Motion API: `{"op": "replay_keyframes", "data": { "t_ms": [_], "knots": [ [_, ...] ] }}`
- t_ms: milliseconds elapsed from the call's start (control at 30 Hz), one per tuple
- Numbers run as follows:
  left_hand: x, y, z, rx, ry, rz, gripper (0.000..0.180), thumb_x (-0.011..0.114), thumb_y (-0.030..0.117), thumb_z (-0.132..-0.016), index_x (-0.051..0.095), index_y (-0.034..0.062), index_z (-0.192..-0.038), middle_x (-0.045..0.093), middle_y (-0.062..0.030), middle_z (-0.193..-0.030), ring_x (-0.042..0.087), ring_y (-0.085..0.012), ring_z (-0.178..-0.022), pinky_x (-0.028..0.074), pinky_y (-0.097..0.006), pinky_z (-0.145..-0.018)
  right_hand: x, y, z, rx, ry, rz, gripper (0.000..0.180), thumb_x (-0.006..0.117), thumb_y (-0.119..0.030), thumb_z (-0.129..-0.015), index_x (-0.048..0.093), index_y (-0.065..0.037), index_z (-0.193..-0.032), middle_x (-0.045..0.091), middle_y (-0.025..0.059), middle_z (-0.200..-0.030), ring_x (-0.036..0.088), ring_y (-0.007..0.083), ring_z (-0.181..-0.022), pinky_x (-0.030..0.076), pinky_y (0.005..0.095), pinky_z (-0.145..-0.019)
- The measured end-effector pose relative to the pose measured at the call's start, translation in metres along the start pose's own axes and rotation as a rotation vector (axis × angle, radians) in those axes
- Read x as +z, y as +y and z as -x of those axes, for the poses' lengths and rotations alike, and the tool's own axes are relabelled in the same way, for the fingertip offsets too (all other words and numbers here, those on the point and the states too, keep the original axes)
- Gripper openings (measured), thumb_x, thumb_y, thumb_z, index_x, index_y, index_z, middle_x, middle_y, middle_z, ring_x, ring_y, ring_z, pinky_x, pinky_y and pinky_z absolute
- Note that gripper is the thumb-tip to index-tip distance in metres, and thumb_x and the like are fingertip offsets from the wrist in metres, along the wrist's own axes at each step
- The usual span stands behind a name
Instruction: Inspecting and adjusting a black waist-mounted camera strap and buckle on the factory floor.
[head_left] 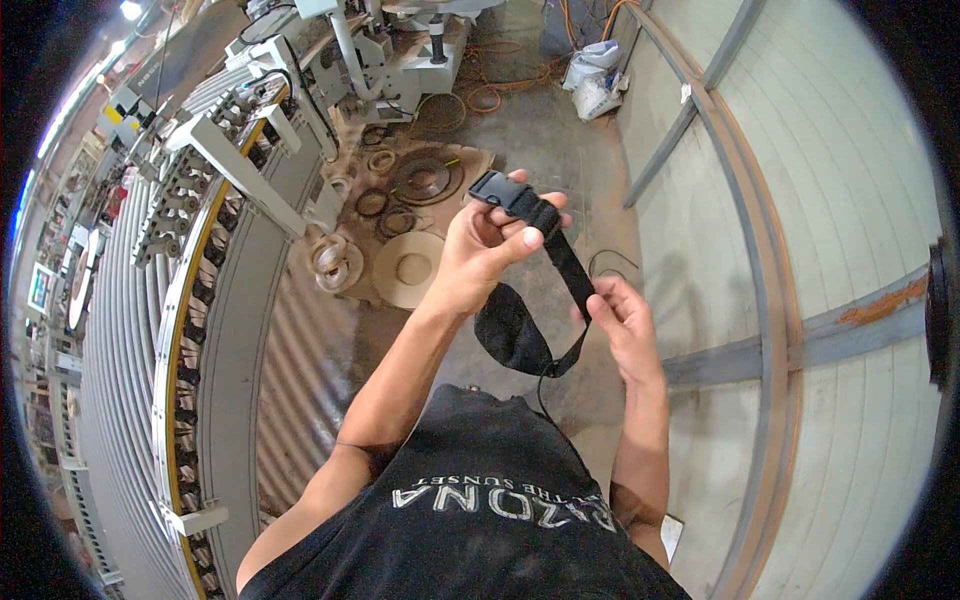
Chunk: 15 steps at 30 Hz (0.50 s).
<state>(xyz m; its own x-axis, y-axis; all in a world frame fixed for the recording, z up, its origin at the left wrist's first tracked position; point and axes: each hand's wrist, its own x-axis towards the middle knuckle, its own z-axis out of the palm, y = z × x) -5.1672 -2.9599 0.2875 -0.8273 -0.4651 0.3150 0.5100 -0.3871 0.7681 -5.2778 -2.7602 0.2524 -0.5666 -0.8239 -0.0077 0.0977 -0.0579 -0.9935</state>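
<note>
A black webbing strap (570, 272) hangs in a loop in front of my body, with a black plastic buckle (494, 190) at its upper end. My left hand (487, 240) is closed around the strap just below the buckle, thumb on top. Lower and to the right, my right hand (622, 318) pinches the strap's edge between thumb and fingers. A wider, padded-looking black part of the strap (512, 332) dangles between my forearms, and a thin black cord runs down from its lower end.
A long grey machine (205, 300) with a yellow-edged rail stands on the left. Rings and discs (408, 270) lie on the floor ahead. Orange hoses (485, 97) and white bags (597, 80) are farther off. A panelled wall with metal beams (765, 250) rises on the right.
</note>
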Motion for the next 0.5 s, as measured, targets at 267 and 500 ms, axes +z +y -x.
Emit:
{"op": "replay_keyframes", "data": {
  "t_ms": [267, 500],
  "knots": [
    [0.025, -0.018, 0.005, 0.093, -0.118, -0.677, 0.071, 0.077, 0.006, -0.084, 0.038, -0.0035, -0.144, 0.066, -0.0144, -0.124, 0.062, -0.0219, -0.117, 0.048, -0.036, -0.101, 0.022, -0.074, -0.015, -0.275, 0.065, 0.224, 0.065, 0.075, -0.032, -0.090, 0.046, -0.002, -0.140, 0.060, 0.0141, -0.128, 0.060, 0.0243, -0.115, 0.044, 0.0366, -0.103],
    [0.007, -0.008, 0.007, 0.094, -0.403, -1.113, 0.028, 0.072, 0.007, -0.082, 0.057, -0.0056, -0.101, 0.064, -0.0274, -0.096, 0.060, -0.0471, -0.097, 0.050, -0.048, -0.083, 0.034, -0.060, -0.044, -0.380, 0.080, 0.451, 0.043, 0.080, -0.021, -0.084, 0.060, 0.001, -0.115, 0.065, 0.0122, -0.116, 0.065, 0.0162, -0.099, 0.052, 0.0279, -0.081]
  ]
}}
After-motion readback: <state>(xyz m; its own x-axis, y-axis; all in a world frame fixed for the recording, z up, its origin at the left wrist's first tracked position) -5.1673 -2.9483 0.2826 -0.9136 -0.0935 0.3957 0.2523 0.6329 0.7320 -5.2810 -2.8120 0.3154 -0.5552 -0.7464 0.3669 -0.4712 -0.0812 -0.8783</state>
